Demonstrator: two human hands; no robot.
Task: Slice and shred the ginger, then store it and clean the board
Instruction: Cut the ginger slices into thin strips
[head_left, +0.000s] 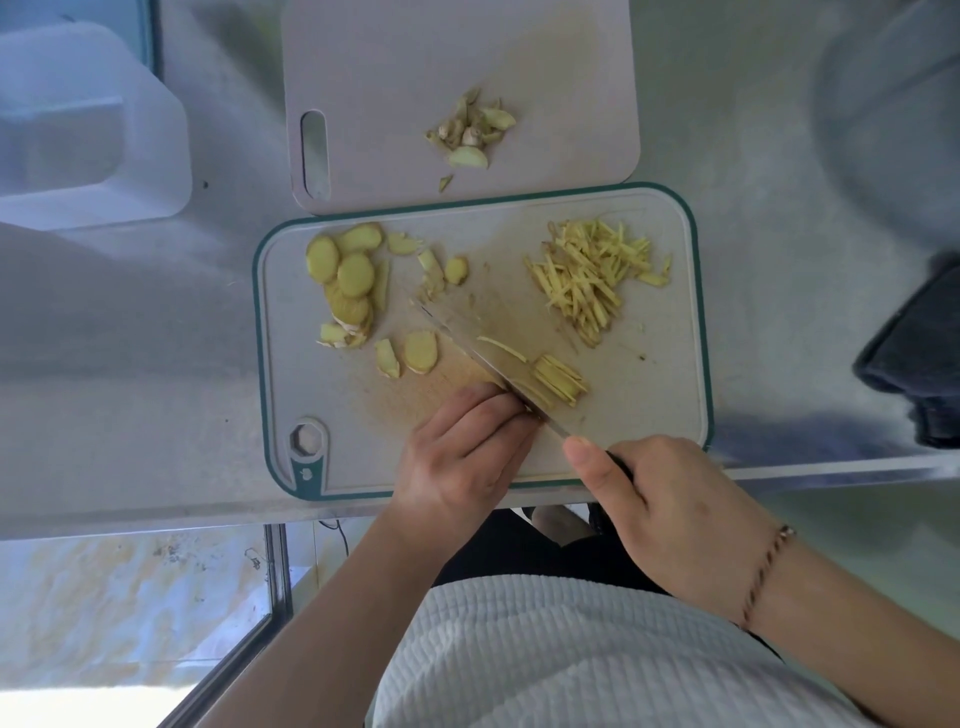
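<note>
1. Ginger slices (347, 283) lay heaped at the left end of the teal-rimmed cutting board (675, 405), with a few loose rounds just beside them toward the middle.
2. A pale translucent container (88, 130) stood on the desk (130, 364) well to the left of the board.
3. The left hand (457, 457) rested on the board near its front edge, its fingers (483, 410) curled down and pressing the ginger being cut, knuckles against the flat of the blade.
4. The knife (467, 343) ran diagonally across the board, with a small row of fresh ginger strips (561, 382) touching its right side.
5. The right hand (670, 499) gripped the knife's dark handle, thumb laid forward along it; a cord bracelet (763, 577) circled the wrist.
6. Ginger shreds (592, 275) were piled at the board's right end.
7. Behind it, a second, pinkish board (363, 78) carried ginger peelings (472, 135).
8. A dark cloth (919, 343) lay at the far right.
</note>
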